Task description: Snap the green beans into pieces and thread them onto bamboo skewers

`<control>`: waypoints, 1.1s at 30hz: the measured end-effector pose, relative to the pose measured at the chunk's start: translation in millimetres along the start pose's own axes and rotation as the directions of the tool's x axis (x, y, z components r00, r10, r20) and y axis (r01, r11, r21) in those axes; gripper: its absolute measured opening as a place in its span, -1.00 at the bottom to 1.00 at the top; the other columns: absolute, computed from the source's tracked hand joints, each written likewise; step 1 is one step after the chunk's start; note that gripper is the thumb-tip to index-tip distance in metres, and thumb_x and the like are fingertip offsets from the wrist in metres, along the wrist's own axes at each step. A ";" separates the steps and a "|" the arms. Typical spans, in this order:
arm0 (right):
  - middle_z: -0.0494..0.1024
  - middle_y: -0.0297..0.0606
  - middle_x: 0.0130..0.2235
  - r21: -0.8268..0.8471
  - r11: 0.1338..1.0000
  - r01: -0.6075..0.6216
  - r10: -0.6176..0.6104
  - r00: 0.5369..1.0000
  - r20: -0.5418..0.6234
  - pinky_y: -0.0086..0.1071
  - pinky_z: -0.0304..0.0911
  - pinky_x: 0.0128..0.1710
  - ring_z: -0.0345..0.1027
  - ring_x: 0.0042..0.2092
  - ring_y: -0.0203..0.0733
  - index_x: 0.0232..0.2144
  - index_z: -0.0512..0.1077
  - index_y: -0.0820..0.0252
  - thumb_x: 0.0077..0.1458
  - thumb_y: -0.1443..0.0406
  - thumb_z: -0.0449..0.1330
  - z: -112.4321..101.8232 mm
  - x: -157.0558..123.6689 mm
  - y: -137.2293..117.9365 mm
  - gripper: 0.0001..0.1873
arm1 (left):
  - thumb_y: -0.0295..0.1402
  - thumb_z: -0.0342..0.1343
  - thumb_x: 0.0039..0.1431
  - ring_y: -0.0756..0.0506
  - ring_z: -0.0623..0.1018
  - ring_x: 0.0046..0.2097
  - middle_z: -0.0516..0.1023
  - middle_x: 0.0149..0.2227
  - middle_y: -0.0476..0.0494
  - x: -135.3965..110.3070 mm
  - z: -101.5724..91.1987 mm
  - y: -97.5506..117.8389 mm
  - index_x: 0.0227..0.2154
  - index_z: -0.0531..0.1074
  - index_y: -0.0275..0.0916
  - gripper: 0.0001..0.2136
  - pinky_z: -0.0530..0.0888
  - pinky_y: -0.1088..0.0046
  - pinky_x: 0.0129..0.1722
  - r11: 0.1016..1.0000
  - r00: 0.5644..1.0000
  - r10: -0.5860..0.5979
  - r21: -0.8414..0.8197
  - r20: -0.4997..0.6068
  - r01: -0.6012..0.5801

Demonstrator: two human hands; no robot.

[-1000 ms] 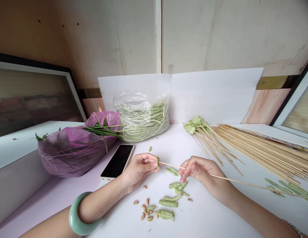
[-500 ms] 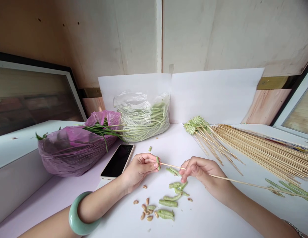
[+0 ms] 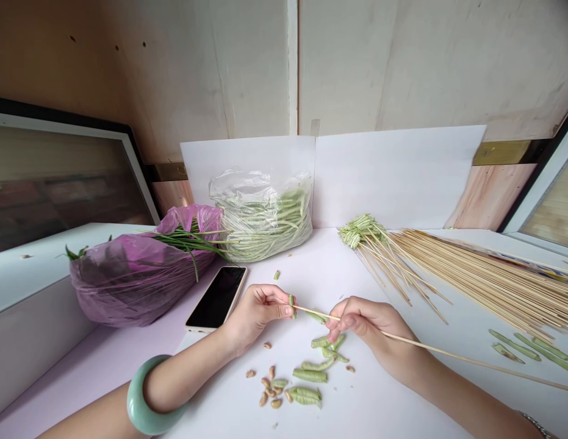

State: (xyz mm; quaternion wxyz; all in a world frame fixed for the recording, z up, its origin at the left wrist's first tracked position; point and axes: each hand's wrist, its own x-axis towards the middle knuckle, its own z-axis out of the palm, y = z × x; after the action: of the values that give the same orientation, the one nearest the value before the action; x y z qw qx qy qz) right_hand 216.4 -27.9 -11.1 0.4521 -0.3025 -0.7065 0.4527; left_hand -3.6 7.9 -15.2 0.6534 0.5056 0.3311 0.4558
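Between thumb and fingers, my left hand (image 3: 263, 311) pinches a short piece of green bean (image 3: 291, 305), held upright. A thin bamboo skewer (image 3: 430, 349) meets that piece at its tip; how deep it goes in I cannot tell. My right hand (image 3: 368, 323) is closed on the skewer a little behind the tip, and the rest slants back over the wrist to the right. Below and between the hands lie broken green bean pieces (image 3: 310, 375) and several small brown beans (image 3: 269, 390) on the white tabletop.
A phone (image 3: 217, 297) lies beside my left hand. Behind it stand a purple bag (image 3: 141, 280) of greens and a clear bag (image 3: 265, 219) of long beans. At right are threaded skewers (image 3: 363, 228), a pile of bare skewers (image 3: 476, 268) and loose bean pieces (image 3: 515, 344).
My right hand has moved slightly left and down along with the skewer, whose rear end has swung lower. The left hand stays nearly still with the bean piece.
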 end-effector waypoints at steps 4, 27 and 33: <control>0.49 -0.25 -0.41 0.041 0.999 -0.002 0.003 1.000 -0.018 -0.25 0.40 -0.31 0.50 -0.36 -0.14 -0.49 0.40 0.17 0.19 0.13 0.07 2.4 0.5 -1.9 -0.69 | -0.44 0.40 -0.29 0.03 0.50 -0.48 0.57 -0.53 -0.10 -2.3 2.2 1.6 -0.58 0.52 -0.35 -0.82 0.41 0.51 -0.38 0.999 1.000 -0.017 -0.036 0.003 0.017; 0.54 -0.21 -0.34 0.101 0.985 0.142 -0.141 0.990 -0.016 -0.20 0.37 -0.25 0.49 -0.29 -0.10 -0.44 0.41 0.13 0.23 0.16 0.02 11.8 -4.9 -7.6 -0.71 | -0.48 0.38 -0.25 0.04 0.51 -0.47 0.56 -0.49 -0.04 -11.9 8.6 6.7 -0.61 0.50 -0.31 -0.86 0.43 0.55 -0.36 0.972 0.997 -0.053 -0.226 0.050 0.063; 0.53 -0.20 -0.33 0.112 0.982 0.151 -0.152 0.988 0.005 -0.19 0.38 -0.26 0.49 -0.29 -0.09 -0.41 0.42 0.12 0.23 0.16 0.01 11.4 -6.8 -8.1 -0.72 | -0.48 0.36 -0.22 0.03 0.50 -0.46 0.57 -0.50 -0.04 -13.6 9.4 8.0 -0.59 0.52 -0.29 -0.88 0.40 0.52 -0.34 0.972 0.995 -0.047 -0.226 0.084 0.065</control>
State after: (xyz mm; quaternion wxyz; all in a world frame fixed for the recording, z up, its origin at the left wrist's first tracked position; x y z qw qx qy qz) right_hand 208.7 -41.0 -8.2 0.4967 -0.2190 -0.7041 0.4578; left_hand -2.2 -7.5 -5.4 0.7322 0.4351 0.2647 0.4522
